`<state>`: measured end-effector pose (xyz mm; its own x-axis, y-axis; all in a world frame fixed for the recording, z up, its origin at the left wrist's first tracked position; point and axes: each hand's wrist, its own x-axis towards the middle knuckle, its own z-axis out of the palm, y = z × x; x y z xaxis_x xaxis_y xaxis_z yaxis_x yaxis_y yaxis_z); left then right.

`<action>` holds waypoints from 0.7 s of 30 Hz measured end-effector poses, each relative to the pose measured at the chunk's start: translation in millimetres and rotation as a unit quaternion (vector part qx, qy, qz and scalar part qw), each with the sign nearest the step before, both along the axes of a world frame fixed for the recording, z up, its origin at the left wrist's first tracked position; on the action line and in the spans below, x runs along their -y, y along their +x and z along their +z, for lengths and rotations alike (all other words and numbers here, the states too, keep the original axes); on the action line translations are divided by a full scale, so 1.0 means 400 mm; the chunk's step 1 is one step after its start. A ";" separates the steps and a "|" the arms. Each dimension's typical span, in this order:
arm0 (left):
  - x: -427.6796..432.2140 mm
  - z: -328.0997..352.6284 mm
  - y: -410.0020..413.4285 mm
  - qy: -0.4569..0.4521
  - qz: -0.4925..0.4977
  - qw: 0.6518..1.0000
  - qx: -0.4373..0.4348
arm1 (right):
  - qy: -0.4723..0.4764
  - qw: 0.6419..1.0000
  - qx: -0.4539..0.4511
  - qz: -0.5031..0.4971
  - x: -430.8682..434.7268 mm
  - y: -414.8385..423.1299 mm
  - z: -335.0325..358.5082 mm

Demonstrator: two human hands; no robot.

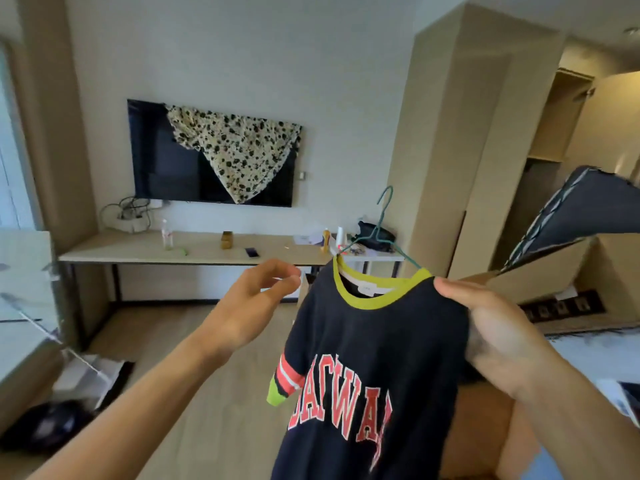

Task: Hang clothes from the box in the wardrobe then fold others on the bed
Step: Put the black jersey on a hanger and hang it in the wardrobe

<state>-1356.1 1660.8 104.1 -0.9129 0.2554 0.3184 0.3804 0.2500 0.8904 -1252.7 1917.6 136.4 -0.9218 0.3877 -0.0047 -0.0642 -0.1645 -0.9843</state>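
A wood floor (214, 393) runs below, and an open box (540, 282) stands at the right. Past them a desk (194, 252) lines the wall under a TV (162, 161) draped with a spotted cloth (235, 147); the wardrobe (561, 126) is far right. The left hand (252, 306) is raised, fingers loosely curved, holding nothing, just beside the shirt (374, 341). The right hand (495, 327) grips the shirt's shoulder by the collar. The shirt hangs on a green hanger (376, 232), whose hook rises above the collar between the hands.
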 end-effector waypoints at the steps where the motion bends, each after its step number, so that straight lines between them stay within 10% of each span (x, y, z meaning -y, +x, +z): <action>1: 0.029 -0.006 -0.017 -0.004 0.005 1.000 0.010 | -0.001 1.000 0.002 0.016 0.032 -0.040 -0.008; 21: 0.124 -0.129 -0.626 0.054 0.016 0.995 0.087 | 0.157 0.981 -0.114 -0.029 0.328 -0.896 -0.217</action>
